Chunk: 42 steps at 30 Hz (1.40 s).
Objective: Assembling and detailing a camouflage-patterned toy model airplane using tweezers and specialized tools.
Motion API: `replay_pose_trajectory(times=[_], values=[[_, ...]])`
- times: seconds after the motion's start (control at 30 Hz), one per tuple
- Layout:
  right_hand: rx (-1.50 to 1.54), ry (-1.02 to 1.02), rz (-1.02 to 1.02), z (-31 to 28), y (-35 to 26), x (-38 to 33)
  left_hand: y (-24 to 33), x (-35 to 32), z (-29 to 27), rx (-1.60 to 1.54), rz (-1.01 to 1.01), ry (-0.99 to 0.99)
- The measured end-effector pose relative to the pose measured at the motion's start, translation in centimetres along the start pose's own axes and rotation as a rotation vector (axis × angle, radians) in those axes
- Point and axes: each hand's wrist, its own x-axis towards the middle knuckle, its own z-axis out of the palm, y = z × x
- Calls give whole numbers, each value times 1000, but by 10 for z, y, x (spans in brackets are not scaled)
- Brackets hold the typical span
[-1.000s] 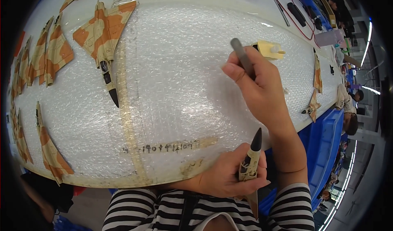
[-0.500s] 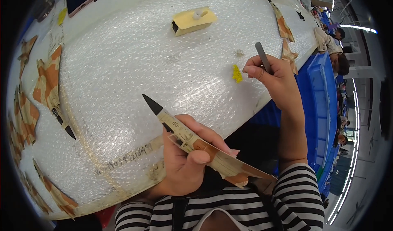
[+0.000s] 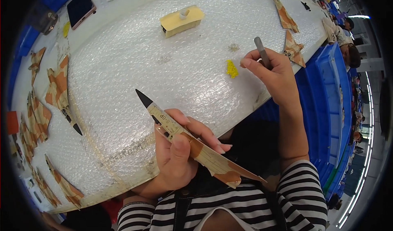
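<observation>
Head view: model plane point(image 3: 213, 159) held, grey tool point(image 3: 262, 52) raised

The left hand point(image 3: 176, 171) gripped the plane across the bench's point(image 3: 102, 46) near edge; the right hand point(image 3: 279, 73) clasped the tool beside yellow bits point(image 3: 231, 69). The step seemed fine tool work; the next move called for precision.

Bubble-wrapped white table point(image 3: 123, 59); blue bins point(image 3: 323, 91) alongside; bright strip light point(image 3: 360, 16), far right; dim teal panel point(image 3: 348, 180), possibly curtain.

**Camouflaged model fighter jet point(image 3: 200, 152) and grey tool point(image 3: 262, 51) in hand**

Patched tan and orange, the jet lies slantwise across the left hand point(image 3: 177, 167), its black nose pointing forward and left. The slim tool leans in the right hand point(image 3: 277, 72), lower end hidden.
</observation>
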Motion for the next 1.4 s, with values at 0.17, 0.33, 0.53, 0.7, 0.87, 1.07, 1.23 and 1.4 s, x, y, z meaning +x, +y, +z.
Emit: replay_pose_trajectory(times=[0.17, 0.33, 0.53, 0.7, 0.87, 1.07, 1.23, 1.4], values=[[-262, 77, -377, 5, 12, -8, -2, 0, 0, 242, 29, -23], [-304, 83, -318, -3, 17, -14, -3, 2, 1, 225, 32, -31], [-175, 122, -279, -2, 15, -8, -1, 2, 1, 259, 40, -11], [57, 101, -219, 16, -11, 19, 0, 0, -3, 317, 42, -26], [16, 156, -405, 47, -25, 53, 6, -4, 1, 132, -66, 0], [48, 220, -479, 54, -33, 56, 6, -1, 1, 265, -36, -10], [51, 315, -531, 51, -40, 58, 4, -3, 0, 231, -15, -20], [60, 399, -592, 53, -47, 56, 5, -4, -1, 239, 7, -31]])
